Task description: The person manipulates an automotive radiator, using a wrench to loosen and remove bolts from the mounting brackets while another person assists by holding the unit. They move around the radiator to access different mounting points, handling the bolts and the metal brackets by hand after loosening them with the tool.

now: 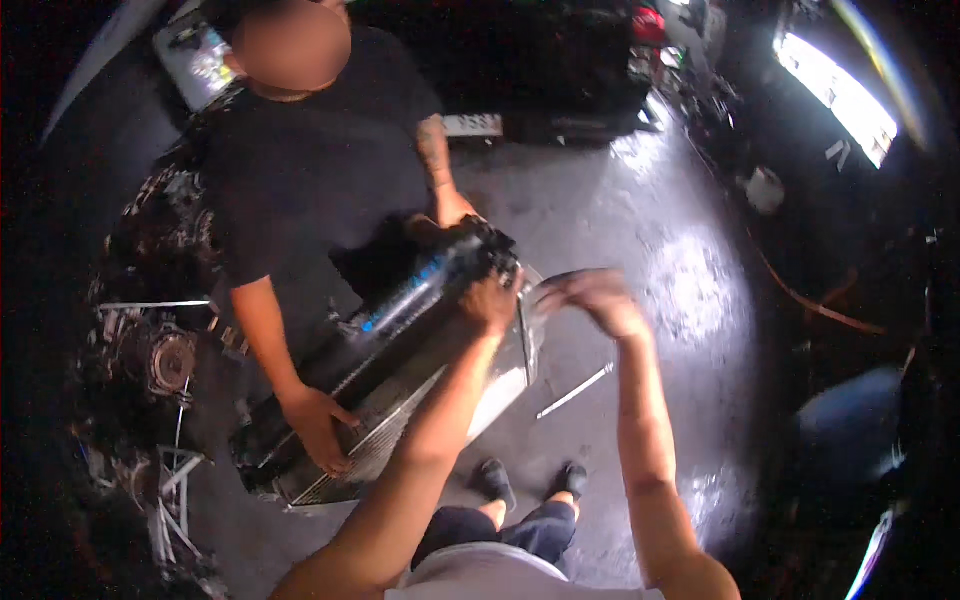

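Observation:
A car radiator (440, 400), with a finned silver face and a long black tank along its upper side, is tilted across the middle of the view. My left hand (488, 303) is closed on its upper right corner, by a cluster of black fittings (485, 245); its fingertips are partly hidden. Just right of that corner, my right hand (598, 298) is blurred, fingers stretched out and apart, with nothing visible in it. Facing me, a co-worker in a dark shirt supports the radiator, one hand (318, 430) on its lower left end and the other (450, 208) behind the fittings.
On the grey floor below my right hand lies a thin metal rod (575, 390). Dark machine parts (165, 360) and a metal stand (175, 495) crowd the left. A dark vehicle (540, 70) stands behind; an orange hose (810, 300) runs along the right.

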{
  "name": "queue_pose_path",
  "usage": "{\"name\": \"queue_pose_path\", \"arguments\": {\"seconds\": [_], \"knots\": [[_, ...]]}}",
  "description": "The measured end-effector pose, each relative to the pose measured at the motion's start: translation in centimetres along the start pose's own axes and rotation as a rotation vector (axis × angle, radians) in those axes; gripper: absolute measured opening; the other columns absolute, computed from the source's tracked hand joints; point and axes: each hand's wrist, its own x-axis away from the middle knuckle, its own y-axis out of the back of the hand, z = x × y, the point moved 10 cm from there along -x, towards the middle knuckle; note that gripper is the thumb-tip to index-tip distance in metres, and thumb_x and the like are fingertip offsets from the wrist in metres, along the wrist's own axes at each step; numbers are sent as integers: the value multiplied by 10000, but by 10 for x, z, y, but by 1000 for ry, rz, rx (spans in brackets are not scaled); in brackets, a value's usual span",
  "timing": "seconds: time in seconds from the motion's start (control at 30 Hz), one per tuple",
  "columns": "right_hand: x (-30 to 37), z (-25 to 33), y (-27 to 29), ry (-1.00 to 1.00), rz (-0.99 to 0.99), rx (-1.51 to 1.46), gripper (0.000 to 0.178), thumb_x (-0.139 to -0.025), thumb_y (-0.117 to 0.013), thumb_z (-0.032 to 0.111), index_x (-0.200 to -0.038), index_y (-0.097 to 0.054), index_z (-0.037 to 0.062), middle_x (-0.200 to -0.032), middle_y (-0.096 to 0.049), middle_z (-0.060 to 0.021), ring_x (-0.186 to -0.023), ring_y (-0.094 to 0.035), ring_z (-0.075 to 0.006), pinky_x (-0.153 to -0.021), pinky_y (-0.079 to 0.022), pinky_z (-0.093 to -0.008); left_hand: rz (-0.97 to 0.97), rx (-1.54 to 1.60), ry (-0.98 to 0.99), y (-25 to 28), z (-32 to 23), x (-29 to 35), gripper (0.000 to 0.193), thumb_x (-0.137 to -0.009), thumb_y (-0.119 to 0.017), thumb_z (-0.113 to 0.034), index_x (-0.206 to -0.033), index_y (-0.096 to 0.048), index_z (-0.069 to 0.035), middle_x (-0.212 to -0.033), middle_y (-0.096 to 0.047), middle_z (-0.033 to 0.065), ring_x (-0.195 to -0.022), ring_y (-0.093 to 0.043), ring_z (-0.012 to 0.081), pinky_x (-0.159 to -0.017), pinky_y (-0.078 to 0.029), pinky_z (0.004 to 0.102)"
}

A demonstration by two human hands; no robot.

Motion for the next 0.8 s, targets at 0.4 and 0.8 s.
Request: {"name": "queue_pose_path", "arguments": {"seconds": [0.4,0.8], "knots": [[4,-105,-68,-545,-484,-370,815,-847,-569,526,-1386,-284,-15,-1403,-325,-248,-1331,-285,-330,-1080,-246,-372,203,-40,-13,1,-20,-4,580,-805,-505,-622,-1001,-668,-101,-931,-652,224,-920,-621,385,-825,-473,491],[5,-134,-68,-496,-673,-135,490,-963,-426,367,-1317,-374,31,-1287,-458,-208,-1201,-438,-279,-997,-349,-362,195,-175,32,-3,-21,-6,642,-787,-504,-647,-919,-678,-44,-915,-652,229,-905,-624,394,-817,-478,481]]}}
